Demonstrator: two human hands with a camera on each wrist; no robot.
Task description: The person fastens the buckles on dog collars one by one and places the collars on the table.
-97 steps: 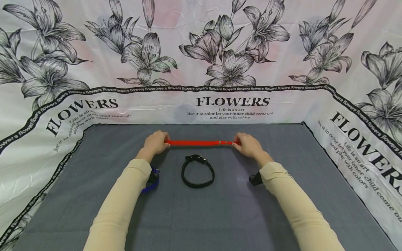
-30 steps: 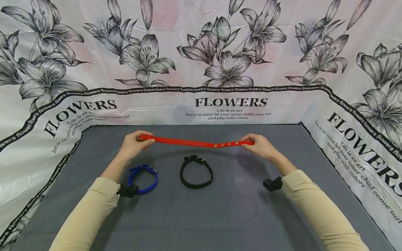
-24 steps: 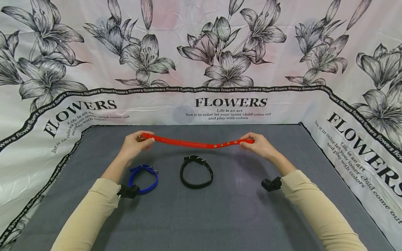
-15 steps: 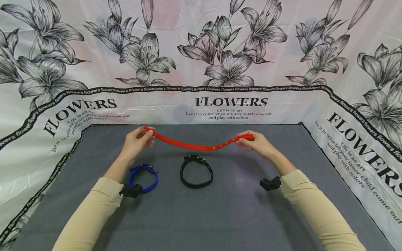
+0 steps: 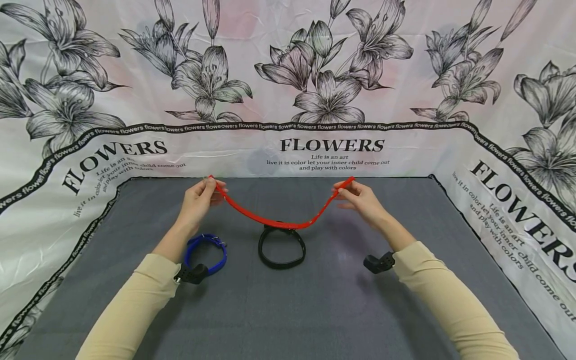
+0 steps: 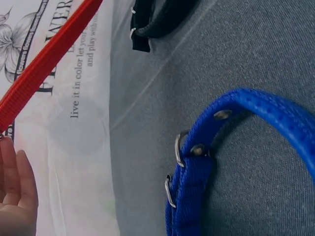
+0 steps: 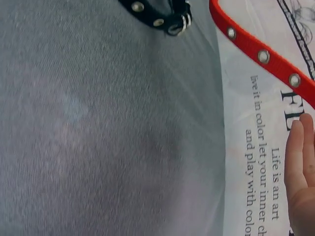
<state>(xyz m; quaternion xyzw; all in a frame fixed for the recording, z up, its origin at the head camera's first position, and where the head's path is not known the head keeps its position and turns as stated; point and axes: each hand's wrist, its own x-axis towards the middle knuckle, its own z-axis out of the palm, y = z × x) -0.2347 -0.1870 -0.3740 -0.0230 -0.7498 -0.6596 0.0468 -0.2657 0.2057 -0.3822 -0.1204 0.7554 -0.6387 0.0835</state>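
Note:
A red collar point(image 5: 270, 221) hangs in a U between the two hands, unbuckled and raised off the cloth. The left hand point(image 5: 198, 199) pinches its buckle end; the right hand point(image 5: 362, 199) pinches the other end, the one with metal eyelets seen in the right wrist view. Behind the lowest part of the red strap lies a buckled black collar point(image 5: 282, 266), its buckle partly covered in the head view. A buckled blue collar point(image 5: 225, 255) lies near the left wrist, its lower edge partly hidden by the wrist camera. Its metal rings show in the left wrist view.
Grey cloth point(image 5: 288, 310) covers the table. White flower-printed fabric point(image 5: 333, 155) rises at the back and both sides. A black wrist camera point(image 5: 379, 262) sits below each hand.
The red collar went from stretched straight to sagging in a deep U. Both hands have risen and come closer together over the last second. The blue and black collars stay put.

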